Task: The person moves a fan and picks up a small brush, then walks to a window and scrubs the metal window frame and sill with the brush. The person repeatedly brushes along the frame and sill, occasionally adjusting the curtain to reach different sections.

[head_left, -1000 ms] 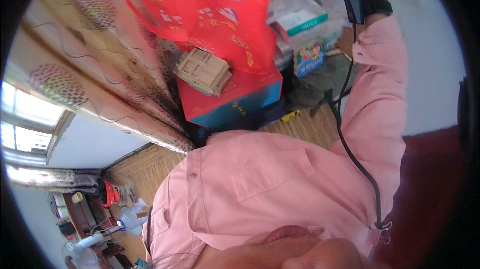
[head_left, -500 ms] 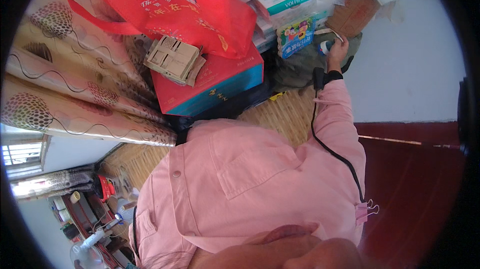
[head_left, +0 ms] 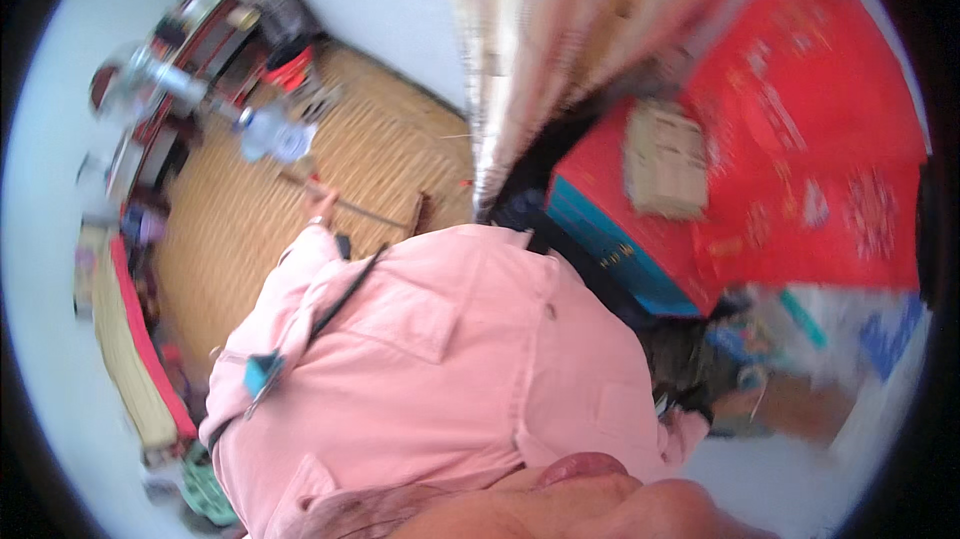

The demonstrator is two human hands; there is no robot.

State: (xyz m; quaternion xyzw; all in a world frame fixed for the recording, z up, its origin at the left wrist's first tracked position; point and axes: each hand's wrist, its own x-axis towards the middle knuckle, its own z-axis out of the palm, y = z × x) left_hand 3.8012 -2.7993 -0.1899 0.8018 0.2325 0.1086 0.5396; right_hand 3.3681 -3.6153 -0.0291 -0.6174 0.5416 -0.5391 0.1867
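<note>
Left hand (head_left: 320, 206) of the person observed: at a thin stick (head_left: 372, 215), apparently touching; blur prevents me from confirming a grip. The stick's long axis slants from just beyond this hand inward toward the pink shirt (head_left: 440, 359); the right hand is well apart from it. Right hand (head_left: 738, 404): blurred, finger state cannot be told. Just outward of it, brown cardboard (head_left: 803, 410). Forward and inward of it, a red-and-blue box (head_left: 612, 244) bearing a cardboard stack (head_left: 664, 161). Farther forward, a red bag (head_left: 805, 129).
</note>
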